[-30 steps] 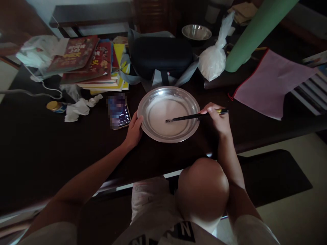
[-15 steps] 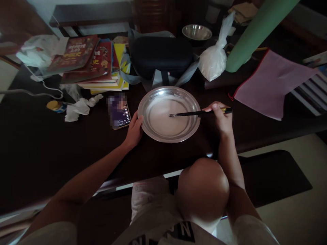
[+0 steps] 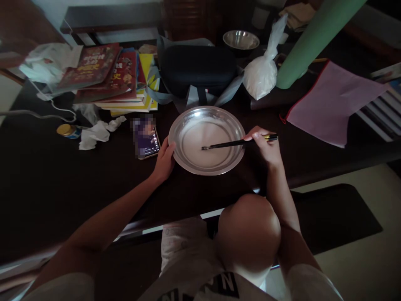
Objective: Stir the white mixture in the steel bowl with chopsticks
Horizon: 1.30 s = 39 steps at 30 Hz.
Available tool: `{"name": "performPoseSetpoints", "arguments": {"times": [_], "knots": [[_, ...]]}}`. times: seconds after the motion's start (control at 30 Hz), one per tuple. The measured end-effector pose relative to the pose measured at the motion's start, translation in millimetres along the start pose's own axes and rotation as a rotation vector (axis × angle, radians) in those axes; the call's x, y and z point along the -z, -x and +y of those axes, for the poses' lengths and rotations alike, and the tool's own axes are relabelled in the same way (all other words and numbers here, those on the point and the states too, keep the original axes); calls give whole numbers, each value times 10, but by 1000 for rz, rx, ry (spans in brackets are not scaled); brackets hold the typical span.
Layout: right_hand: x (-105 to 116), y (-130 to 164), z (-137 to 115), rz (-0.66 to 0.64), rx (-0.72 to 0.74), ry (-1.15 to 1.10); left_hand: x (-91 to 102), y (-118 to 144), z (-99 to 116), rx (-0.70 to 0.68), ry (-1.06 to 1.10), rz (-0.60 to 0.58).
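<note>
Since half a second ago we are seeing the chopsticks (image 3: pixel 239 143) swinging back toward us, their tips dropping from the far middle of the white liquid to a spot nearer the centre of the metal plate (image 3: pixel 178 156), while the plate itself is sitting where it was. Our right hand (image 3: pixel 265 148) is clamping round the upper end of the chopsticks, just past the plate's right rim, and the tips are dipping into the pale batter. Our left hand (image 3: pixel 164 161) is pressing against the plate's left rim, fingers curled on the edge, bracing it on the dark table (image 3: pixel 62 179). The two hands are sitting well apart, one on each side of the plate. We are judging the plate to be thin, light steel, stiff but apt to slide on the smooth tabletop, and its shallow wall is leaving little margin for the runny mixture, so the rim is the sensible place to be holding it. The chopsticks are looking slim, rigid and light, best gripped high as they are now. A phone (image 3: pixel 147 140) is lying just beside the left hand, crumpled tissue (image 3: pixel 94 133) farther left, a stack of books (image 3: pixel 109 79) and a black case (image 3: pixel 197 69) behind, and a knotted bag of white powder (image 3: pixel 261 75) beyond the plate.
</note>
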State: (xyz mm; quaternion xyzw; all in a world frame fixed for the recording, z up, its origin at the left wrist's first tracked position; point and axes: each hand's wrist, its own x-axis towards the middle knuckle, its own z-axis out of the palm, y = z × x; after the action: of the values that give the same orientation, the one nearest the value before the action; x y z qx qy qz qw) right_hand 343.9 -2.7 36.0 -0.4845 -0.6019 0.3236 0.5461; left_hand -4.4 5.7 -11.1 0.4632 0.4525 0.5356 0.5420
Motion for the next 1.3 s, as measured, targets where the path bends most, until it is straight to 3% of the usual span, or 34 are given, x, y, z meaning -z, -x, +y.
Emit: {"name": "performPoseSetpoints", "arguments": {"times": [0.17, 0.33, 0.5, 0.67, 0.83, 0.97, 1.13, 1.3], "knots": [[7, 6, 6, 115, -9, -37, 9, 2, -8, 1, 4, -11], [-1, 1, -6, 8, -3, -2, 23, -3, -16, -18, -25, -19], [5, -1, 1, 115, -15, -40, 21, -4, -18, -9, -2, -23], [-6, -2, -3, -17, 9, -4, 8, -2, -16, 11, 21, -5], [2, -3, -7, 105, -15, -18, 15, -9, -25, -14, -3, -27], [-1, -5, -11, -12, -2, -1, 33, -11, -34, -13, -21, -24], [2, -2, 10, 106, -18, -39, 31, -6, -32, -3, -7, -6], [-14, -2, -15, 3, -2, -5, 11, 1, -13, 6, 22, -8]]}}
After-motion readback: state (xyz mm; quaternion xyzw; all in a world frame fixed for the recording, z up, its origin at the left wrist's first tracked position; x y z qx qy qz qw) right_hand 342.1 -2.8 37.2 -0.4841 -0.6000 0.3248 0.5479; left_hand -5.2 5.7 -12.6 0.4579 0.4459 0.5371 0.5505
